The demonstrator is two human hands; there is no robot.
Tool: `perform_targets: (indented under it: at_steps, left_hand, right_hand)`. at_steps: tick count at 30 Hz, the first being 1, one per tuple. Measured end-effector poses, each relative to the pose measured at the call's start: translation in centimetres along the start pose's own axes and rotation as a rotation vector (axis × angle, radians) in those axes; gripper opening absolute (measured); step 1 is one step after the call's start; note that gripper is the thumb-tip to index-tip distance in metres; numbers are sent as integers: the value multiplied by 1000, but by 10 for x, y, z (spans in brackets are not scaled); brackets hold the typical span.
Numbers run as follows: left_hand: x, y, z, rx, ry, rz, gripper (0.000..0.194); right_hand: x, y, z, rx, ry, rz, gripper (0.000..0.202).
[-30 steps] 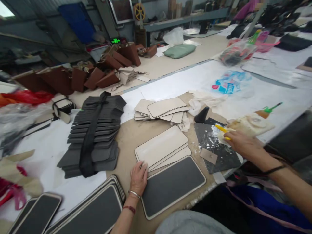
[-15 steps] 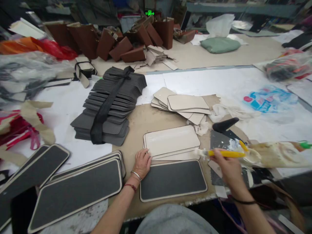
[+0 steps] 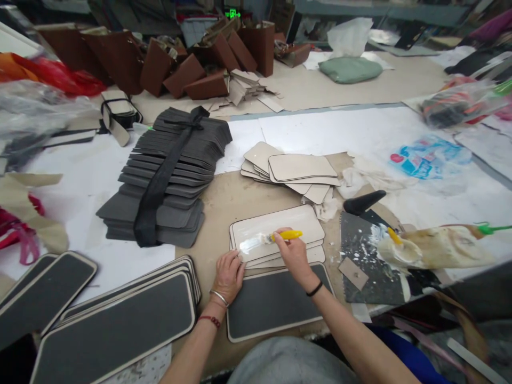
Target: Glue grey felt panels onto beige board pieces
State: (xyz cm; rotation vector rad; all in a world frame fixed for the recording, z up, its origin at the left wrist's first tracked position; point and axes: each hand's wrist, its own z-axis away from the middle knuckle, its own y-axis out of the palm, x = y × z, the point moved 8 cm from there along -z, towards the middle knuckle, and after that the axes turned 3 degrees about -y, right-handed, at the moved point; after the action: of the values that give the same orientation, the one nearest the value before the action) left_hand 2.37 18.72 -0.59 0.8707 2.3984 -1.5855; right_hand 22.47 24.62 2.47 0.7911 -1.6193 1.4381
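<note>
In my right hand (image 3: 294, 256) is a yellow-handled brush (image 3: 286, 235), its bristles against a cream panel (image 3: 280, 226) with rounded corners and a dark edge. A wet white streak lies under the bristles on the panel's left half. My left hand (image 3: 229, 272) rests at the panel's lower left corner, fingertips touching its edge, fingers slightly apart. More cream panels lie fanned beneath the top one. Just below them is a dark grey panel (image 3: 276, 304) with a cream border, partly covered by my right forearm.
Bordered dark panels (image 3: 120, 325) are stacked at the left. Behind stands a strapped bundle of dark sheets (image 3: 172, 176). Further cream pieces (image 3: 303, 167) lie beyond the panels. On the right are a white-smeared container (image 3: 400, 250), a spattered dark board (image 3: 360, 240) and a black-handled tool (image 3: 364, 202).
My right hand has moved left with the brush, from beside the glue-spattered board onto the top cream panel, where a wet white streak now shows. My left hand stays at the panel's corner.
</note>
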Motion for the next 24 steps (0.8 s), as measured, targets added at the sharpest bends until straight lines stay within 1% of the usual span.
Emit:
perform_targets:
  at_steps: [2,3,4,5,6,7,9,10,11,12,13,14,15,16,18,19,20,21,22,23,24]
  left_hand:
    - [0,0,-1,0,6,0,11]
    - [0,0,-1,-2,10,2,11]
    - [0,-1,-1,-5,14,4,11]
    - [0,-1,-1,-9,18,4,12]
    - [-1,-1,-1,-11,21,5,12]
    - [-1,-1,-1,-12,25,5,12]
    - [-1,-1,-1,-7,29,8,12]
    - [0,0,0,-4,32,10,12]
    - [0,0,0,-4,32,12,12]
    - [0,0,0,-6,35,14,12]
    - [0,-1,-1,-12,38,15,12]
    - [0,-1,-1,-18,45,15,11]
    - [-1,-2,-1,-27,54,14,11]
    - [-1,-2,-2,-32,63,12,10]
    - [-3,-2,-3,-37,83,4,11]
    - [-4,-2,-3,-37,87,-2,11]
    - [-5,-3,-3,-36,90,-8,12]
    - [-5,-3,-3,-35,87,-12,12]
    - [-5,-3,-3,-35,82,-12,12]
    - [-5,-4,-3,-38,75,-8,12]
    - [-5,-4,-3,-40,68,-1,12]
  right_hand:
    - [-17,-38,-7,-114,61,95,29]
    - [-21,-52,-8,-160,83,131,30]
    - [-21,-60,-8,-184,91,150,30]
    - [-16,-61,-6,-184,85,148,29]
    - [-8,-53,-2,-156,63,124,29]
    - [2,-38,2,-105,32,82,27]
    - [23,2,12,22,-31,-28,24]
    - [31,21,16,78,-52,-72,22]
    - [34,36,17,116,-70,-100,20]
    - [34,44,15,139,-77,-109,20]
    - [28,43,10,137,-74,-97,19]
    - [18,33,3,107,-63,-62,20]
    - [4,16,-5,61,-38,-9,21]
    - [-10,-10,-12,-15,-16,62,23]
    - [-36,-69,-23,-184,52,236,29]
    - [-44,-96,-25,-252,67,307,31]
    - [-48,-117,-26,-287,62,361,33]
    - [-48,-131,-26,-305,41,402,34]
    - [-45,-139,-24,-308,3,432,34]
    - [-40,-140,-20,-299,-49,457,34]
    - [-34,-137,-15,-283,-111,477,33]
